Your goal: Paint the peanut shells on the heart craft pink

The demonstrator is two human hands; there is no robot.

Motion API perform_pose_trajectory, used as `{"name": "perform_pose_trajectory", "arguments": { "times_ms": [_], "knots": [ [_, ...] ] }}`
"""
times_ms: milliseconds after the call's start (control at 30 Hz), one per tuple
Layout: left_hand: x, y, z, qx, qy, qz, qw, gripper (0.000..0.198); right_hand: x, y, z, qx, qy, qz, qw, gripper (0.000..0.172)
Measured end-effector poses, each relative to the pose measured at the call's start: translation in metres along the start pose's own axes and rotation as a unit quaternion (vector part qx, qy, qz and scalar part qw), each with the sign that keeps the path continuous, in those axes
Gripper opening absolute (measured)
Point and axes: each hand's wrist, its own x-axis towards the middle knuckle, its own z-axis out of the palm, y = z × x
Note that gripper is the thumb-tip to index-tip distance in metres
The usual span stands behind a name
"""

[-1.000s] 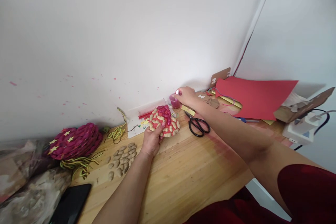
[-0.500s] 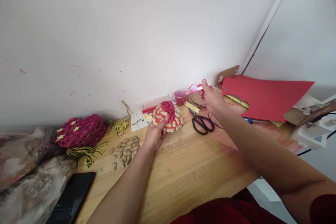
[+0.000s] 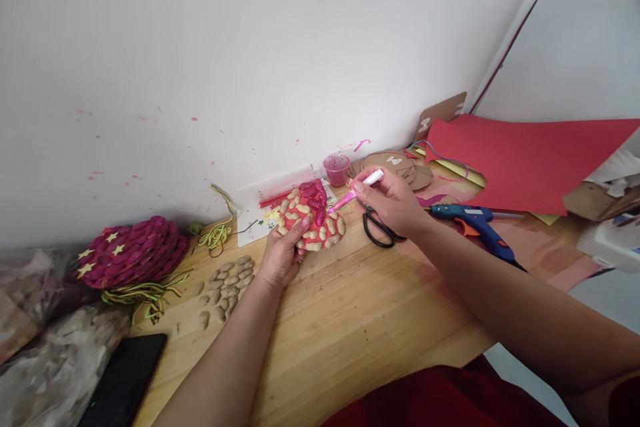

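Brush (image 3: pixel 344 201) is pinched in R hand (image 3: pixel 389 201), tip near disc (image 3: pixel 313 221); L hand (image 3: pixel 279 253) grips disc edge. Step seems painting nuts (image 3: pixel 341 224); next stroke prob. needs disc steady.

From above and well behind the left hand (image 3: pixel 283 252) and right hand (image 3: pixel 393 203), the head camera faces forward and down, across the counter (image 3: pixel 325 327) beneath them to the wall (image 3: pixel 260 47) beyond.

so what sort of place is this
Likely a craft corner: on the wooden table are a glue gun and a cup of pinkish, paint-like stuff, and the left hand holds a red piece studded with peanuts.
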Motion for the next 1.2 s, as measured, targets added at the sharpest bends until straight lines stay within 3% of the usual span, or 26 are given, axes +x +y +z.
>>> {"name": "perform_pose_trajectory", "arguments": {
  "times_ms": [167, 333, 733, 1000, 1200],
  "knots": [
    [-0.003, 0.003, 0.0, 0.001, 0.001, -0.027, 1.0, 0.05, -0.005, -0.001, -0.002, -0.099, -0.037, -0.081, 0.991, 0.027],
    [-0.004, 0.004, -0.001, 0.002, -0.012, -0.04, 0.999, 0.05, -0.006, 0.002, -0.003, -0.102, -0.023, -0.087, 0.991, 0.029],
    [-0.004, 0.002, -0.001, 0.009, -0.014, -0.037, 0.999, 0.048, -0.009, -0.009, 0.005, -0.123, -0.061, -0.111, 0.984, 0.03],
    [-0.003, 0.002, -0.003, 0.011, -0.014, -0.04, 0.999, 0.051, -0.004, -0.002, -0.004, -0.151, -0.031, -0.149, 0.977, 0.014],
    [-0.004, 0.002, -0.003, 0.022, -0.027, -0.037, 0.999, 0.05, -0.003, 0.002, -0.004, -0.124, -0.065, -0.137, 0.981, 0.021]
  ]
}}
